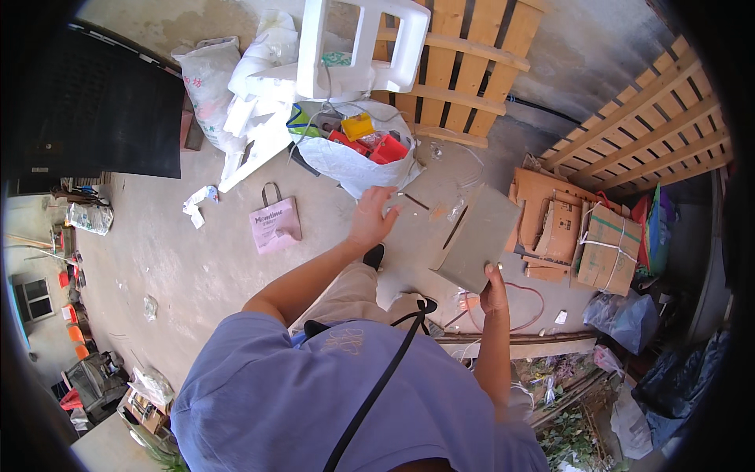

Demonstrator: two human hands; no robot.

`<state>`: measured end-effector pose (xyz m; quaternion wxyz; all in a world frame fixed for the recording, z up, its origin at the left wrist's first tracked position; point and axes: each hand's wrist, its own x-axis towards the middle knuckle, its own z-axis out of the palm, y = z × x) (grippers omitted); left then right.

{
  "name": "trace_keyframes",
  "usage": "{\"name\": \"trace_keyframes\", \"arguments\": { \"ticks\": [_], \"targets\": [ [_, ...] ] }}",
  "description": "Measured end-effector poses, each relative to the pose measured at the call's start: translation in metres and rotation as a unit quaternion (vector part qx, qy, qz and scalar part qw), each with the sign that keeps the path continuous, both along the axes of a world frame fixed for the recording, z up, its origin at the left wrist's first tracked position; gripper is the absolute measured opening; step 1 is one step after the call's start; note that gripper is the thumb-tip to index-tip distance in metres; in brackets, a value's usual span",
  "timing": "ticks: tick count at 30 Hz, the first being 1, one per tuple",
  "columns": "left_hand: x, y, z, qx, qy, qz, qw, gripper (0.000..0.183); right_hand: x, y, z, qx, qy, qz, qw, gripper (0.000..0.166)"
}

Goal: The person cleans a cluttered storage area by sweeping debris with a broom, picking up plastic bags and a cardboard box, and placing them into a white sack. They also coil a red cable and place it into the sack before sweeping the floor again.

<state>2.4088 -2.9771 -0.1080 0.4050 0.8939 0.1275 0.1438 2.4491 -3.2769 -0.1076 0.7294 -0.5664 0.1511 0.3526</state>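
My left hand reaches out over the concrete floor with thumb and fingers apart, and I see nothing in it. Just beyond its fingertips is a thin dark stick. My right hand grips the near edge of a grey folded cardboard piece, thumb on top. A dark slot shows along the cardboard's left side. Past my left hand stands a white woven sack, stuffed with red boxes, a yellow box and a cable.
Flattened cardboard boxes and a tied cardboard bundle stand at right, near wooden pallets. White foam packing rises behind the sack. A pink bag lies on the floor. A red hose loop lies near a raised ledge.
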Motion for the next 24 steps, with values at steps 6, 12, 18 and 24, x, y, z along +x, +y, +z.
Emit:
{"name": "trace_keyframes", "arguments": {
  "ticks": [6,12,18,24],
  "targets": [
    [0.027,0.119,-0.024,0.150,0.247,0.046,0.956,0.073,0.054,0.028,0.027,0.056,-0.038,0.094,0.993,0.064],
    [0.022,0.135,-0.049,0.170,0.289,0.050,0.941,0.031,0.139,0.089,0.040,0.137,-0.031,0.253,0.957,0.060],
    [-0.012,0.117,-0.060,0.175,0.207,0.133,0.953,0.012,0.180,0.175,0.028,0.163,-0.025,0.278,0.946,0.056],
    [-0.011,0.105,-0.068,0.164,0.195,0.160,0.954,0.010,0.169,0.213,0.020,0.134,0.107,0.314,0.934,0.056]
  ]
}}
